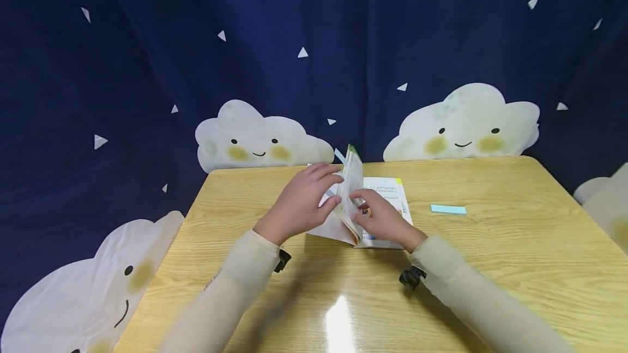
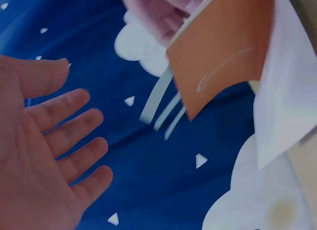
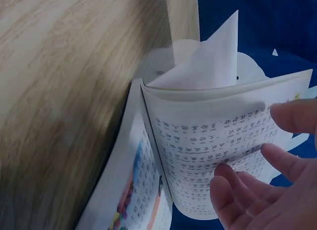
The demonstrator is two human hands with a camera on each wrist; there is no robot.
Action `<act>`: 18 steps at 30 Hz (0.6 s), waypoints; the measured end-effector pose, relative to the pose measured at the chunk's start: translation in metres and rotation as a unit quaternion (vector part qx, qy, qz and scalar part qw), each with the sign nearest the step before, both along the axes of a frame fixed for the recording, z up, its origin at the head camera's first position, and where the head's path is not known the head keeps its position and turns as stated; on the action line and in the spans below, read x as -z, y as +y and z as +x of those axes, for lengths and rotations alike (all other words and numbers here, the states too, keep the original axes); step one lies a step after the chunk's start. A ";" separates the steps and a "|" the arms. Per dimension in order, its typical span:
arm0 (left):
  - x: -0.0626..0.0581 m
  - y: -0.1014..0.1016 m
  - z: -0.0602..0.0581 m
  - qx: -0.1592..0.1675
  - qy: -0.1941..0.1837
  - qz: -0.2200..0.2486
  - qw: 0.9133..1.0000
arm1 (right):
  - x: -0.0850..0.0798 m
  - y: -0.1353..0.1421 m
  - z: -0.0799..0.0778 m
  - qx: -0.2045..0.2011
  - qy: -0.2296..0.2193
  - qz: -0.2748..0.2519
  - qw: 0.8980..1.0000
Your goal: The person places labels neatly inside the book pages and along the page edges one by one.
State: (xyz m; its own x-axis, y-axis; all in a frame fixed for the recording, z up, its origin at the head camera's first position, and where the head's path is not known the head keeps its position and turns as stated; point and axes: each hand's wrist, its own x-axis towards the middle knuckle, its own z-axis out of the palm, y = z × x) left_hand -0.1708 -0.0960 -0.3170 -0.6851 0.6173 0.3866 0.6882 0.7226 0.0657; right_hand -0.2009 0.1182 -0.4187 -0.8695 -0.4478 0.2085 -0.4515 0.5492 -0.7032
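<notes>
A paperback book (image 1: 384,189) lies spread on the table, with a block of its printed pages (image 3: 213,136) standing upright. Pale blue strips (image 2: 157,96) stick out from the page edges. My left hand (image 1: 306,200) is left of the raised pages; in the left wrist view its fingers (image 2: 79,121) are spread apart, clear of the orange sheet (image 2: 223,47). On the other side, my right hand (image 1: 380,215) is at the printed face of the raised pages. The right wrist view shows its fingers (image 3: 247,190) loosely bent and near the paper; whether they touch is unclear.
A light blue strip pad (image 1: 448,210) lies on the wooden table (image 1: 510,266) to the right of the book. Behind the table hangs a dark blue curtain (image 1: 275,10) with clouds and white triangles.
</notes>
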 end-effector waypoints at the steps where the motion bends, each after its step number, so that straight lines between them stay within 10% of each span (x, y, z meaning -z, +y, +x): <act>1: 0.003 0.004 -0.002 0.001 0.002 -0.018 1.000 | 0.001 -0.001 0.000 -0.010 0.009 -0.001 1.000; 10: 0.034 0.012 -0.008 -0.083 -0.043 -0.199 0.976 | 0.008 -0.002 0.002 -0.070 0.024 0.043 0.996; 18: 0.058 0.007 -0.016 -0.118 -0.116 -0.193 0.967 | 0.012 0.006 0.002 -0.073 0.024 0.124 0.989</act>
State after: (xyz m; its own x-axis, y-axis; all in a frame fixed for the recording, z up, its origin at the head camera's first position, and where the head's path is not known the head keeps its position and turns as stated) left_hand -0.1867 -0.0893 -0.3755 -0.8652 0.5010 -0.0217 0.5003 0.8592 -0.1070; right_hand -0.1993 0.1242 -0.4308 -0.7839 -0.6099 0.1163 -0.5679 0.6286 -0.5314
